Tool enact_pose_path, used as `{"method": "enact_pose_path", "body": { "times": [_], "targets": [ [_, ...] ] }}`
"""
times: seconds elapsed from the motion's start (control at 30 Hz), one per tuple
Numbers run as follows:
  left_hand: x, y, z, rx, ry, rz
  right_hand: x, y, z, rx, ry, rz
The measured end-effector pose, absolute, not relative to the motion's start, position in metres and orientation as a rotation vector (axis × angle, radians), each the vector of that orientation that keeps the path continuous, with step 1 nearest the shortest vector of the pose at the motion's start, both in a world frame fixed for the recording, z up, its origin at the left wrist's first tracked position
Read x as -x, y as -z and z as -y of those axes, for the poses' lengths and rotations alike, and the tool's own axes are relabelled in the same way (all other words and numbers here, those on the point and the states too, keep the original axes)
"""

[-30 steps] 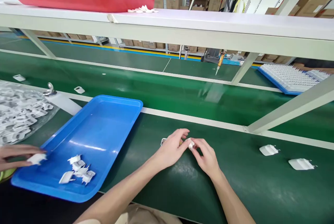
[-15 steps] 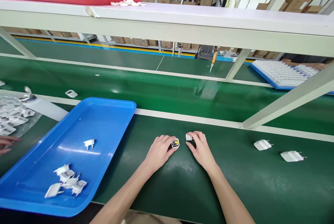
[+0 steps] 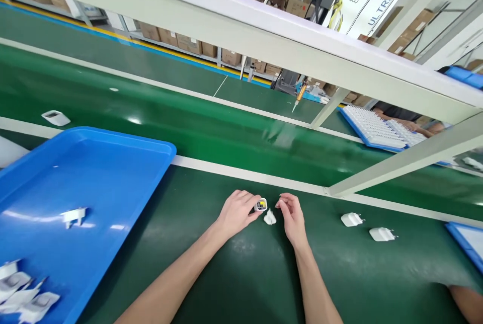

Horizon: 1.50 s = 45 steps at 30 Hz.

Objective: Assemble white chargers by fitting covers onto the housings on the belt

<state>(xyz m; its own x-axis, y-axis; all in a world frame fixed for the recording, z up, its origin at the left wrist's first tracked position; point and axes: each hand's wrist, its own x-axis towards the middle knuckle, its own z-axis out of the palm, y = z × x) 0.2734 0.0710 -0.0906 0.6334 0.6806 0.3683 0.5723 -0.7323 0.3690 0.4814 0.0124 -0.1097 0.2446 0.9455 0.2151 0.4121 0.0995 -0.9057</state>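
Note:
My left hand [image 3: 237, 212] rests on the green bench mat [image 3: 234, 273], its fingers curled round a small white charger body [image 3: 261, 205] whose open end shows yellow parts. Just right of it a small white plug cap [image 3: 269, 218] lies loose on the mat. My right hand [image 3: 291, 216] hovers beside the cap with fingers bent and pinched together, holding nothing that I can see.
A blue tray [image 3: 113, 163] at the left holds several white plug parts [image 3: 22, 289] and one apart [image 3: 74, 215]. Two finished white chargers [image 3: 351, 219] [image 3: 382, 234] lie at the right. Another blue tray edge [image 3: 466, 241] and a person's arm [image 3: 468, 301] are at far right.
The view has swung right and down. My right hand has let go of the white cap, which now lies on the mat between my hands. My left hand still holds the charger body.

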Motion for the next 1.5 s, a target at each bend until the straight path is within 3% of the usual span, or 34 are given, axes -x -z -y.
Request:
{"method": "enact_pose_path", "body": {
  "times": [0.47, 0.7, 0.93, 1.27, 1.5],
  "targets": [
    [-0.275, 0.110, -0.081, -2.605, -0.846, -0.922, -0.437, 0.071, 0.036, 1.962, -0.650, 1.880],
    [-0.274, 0.104, -0.081, -2.554, -0.800, -0.946, -0.433, 0.049, 0.069, 1.822, -0.869, 2.045],
    [-0.274, 0.101, -0.081, -2.507, -0.751, -0.933, -0.417, 0.056, 0.090, 1.808, -0.624, 2.213],
    [-0.273, 0.097, -0.080, -2.438, -0.749, -0.901, -0.460, 0.061, 0.094, 1.787, -0.541, 1.828],
    [-0.273, 0.098, -0.081, -2.417, -0.752, -0.832, -0.461, 0.065, 0.038, 1.708, -0.603, 1.321]
  ]
}}
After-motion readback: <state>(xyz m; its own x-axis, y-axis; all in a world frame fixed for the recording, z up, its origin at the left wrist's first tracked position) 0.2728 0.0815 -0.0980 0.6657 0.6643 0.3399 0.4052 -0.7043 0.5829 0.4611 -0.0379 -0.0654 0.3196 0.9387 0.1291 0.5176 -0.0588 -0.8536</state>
